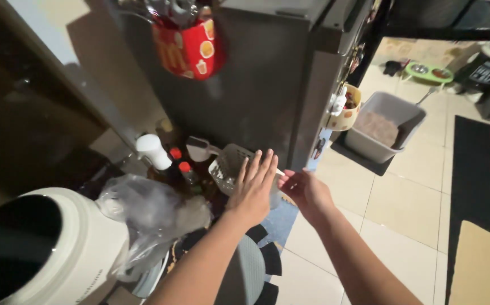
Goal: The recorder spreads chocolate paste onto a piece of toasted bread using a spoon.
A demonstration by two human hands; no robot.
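- Hands first, in the head view: left hand [254, 186] is spread flat, fingers apart, laid against the pale slotted basket [231, 166]; it grips nothing that I can see.
- Right hand [304, 191] is curled, fingertips pinched together at the basket's near rim; whether it holds a thin piece there I cannot tell.
- Basket sits low beside the grey fridge [273, 85], just behind the bottles [184, 169] with red caps and the white jar [153, 149].
- Risk, as I judge it: a sideways pull on the basket could knock over the bottles, which stand close together and touching or nearly so.
- Plastic bag [143, 212] lies loose by the left forearm; a sweep of the arm could snag it.
- White cooker [58, 254] crowds the left side, so little room there.
- Fridge corner stands just beyond the fingers, a hard edge to bump.
- Open room lies to the right, over the tiled floor [392, 197]; the grey bin [383, 127] stands well apart.
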